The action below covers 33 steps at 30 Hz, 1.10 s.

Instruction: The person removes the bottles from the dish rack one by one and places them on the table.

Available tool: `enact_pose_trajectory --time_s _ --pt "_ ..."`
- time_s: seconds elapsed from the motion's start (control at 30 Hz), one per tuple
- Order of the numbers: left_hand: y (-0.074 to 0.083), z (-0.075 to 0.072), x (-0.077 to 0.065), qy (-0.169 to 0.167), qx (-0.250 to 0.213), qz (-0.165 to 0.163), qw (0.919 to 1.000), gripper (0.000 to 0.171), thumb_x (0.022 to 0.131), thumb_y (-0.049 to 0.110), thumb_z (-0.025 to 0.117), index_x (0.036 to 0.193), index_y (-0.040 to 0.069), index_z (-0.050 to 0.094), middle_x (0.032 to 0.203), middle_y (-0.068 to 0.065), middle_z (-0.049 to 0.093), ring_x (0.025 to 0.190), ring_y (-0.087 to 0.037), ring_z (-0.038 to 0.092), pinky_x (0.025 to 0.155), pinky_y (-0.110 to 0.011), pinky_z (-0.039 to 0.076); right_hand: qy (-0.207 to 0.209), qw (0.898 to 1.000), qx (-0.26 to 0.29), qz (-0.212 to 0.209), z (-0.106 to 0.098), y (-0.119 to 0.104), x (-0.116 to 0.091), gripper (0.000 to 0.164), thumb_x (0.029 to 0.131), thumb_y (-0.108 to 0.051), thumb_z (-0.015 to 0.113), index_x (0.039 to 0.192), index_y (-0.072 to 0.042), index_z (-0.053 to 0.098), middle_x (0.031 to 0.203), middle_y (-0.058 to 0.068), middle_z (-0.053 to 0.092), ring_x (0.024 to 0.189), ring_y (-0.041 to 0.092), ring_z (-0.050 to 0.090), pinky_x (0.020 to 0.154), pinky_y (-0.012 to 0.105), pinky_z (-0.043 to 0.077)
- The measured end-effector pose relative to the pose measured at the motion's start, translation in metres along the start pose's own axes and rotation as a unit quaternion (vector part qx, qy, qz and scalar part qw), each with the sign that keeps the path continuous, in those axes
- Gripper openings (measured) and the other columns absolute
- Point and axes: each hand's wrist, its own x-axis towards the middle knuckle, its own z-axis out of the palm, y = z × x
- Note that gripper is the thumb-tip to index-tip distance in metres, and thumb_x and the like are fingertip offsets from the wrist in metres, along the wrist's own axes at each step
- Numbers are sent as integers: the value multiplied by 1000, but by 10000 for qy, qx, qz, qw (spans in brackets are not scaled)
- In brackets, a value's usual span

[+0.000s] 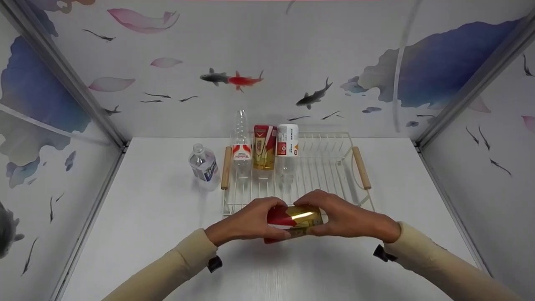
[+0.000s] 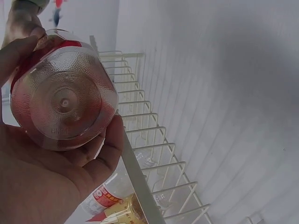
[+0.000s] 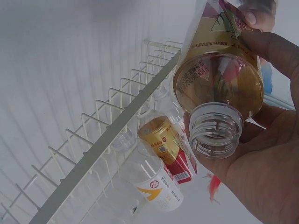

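A clear plastic bottle with a red and gold label [image 1: 294, 221] is held on its side between both hands, in front of the rack's near edge. My left hand [image 1: 250, 219] grips its base end, thumb and fingers curled round it. At the neck end, my right hand [image 1: 347, 215] grips the gold part the same way. The left wrist view looks onto the round, ribbed bottle base [image 2: 65, 102]. An uncapped, threaded bottle neck [image 3: 216, 130] faces the right wrist camera.
Behind the hands stands a white wire rack [image 1: 322, 167] with wooden handles [image 1: 361, 167]. In its left part are a red-and-white labelled bottle [image 1: 242, 152], a red-and-gold bottle [image 1: 264, 146] and a white-labelled bottle [image 1: 287, 142]. Left of the rack, another uncapped bottle [image 1: 205, 165] stands on the table.
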Motion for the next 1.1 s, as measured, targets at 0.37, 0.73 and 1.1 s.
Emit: enact_pose_trajectory --time_s 0.37,0.73,1.1 --pt "7 1 5 -55 184 217 9996 70 88 53 84 142 15 64 124 8 69 109 -10 65 90 -27 61 113 9996 -156 -183 0 0 -2 59 94 -15 88 148 -20 65 140 -11 65 125 15 59 106 42 56" --pt "10 4 7 -16 359 226 9991 67 88 53 85 139 15 64 123 8 68 107 -8 64 89 -25 60 142 9992 -286 -220 0 -2 -2 57 94 -17 89 147 -21 66 139 -12 65 125 14 59 107 42 56" --pt "11 1 3 9 338 196 9992 64 89 52 85 137 16 65 122 9 67 107 -8 64 88 -26 60 163 9995 -167 -231 -4 -1 -3 58 93 -22 91 146 -25 67 140 -14 65 126 15 59 109 44 56"
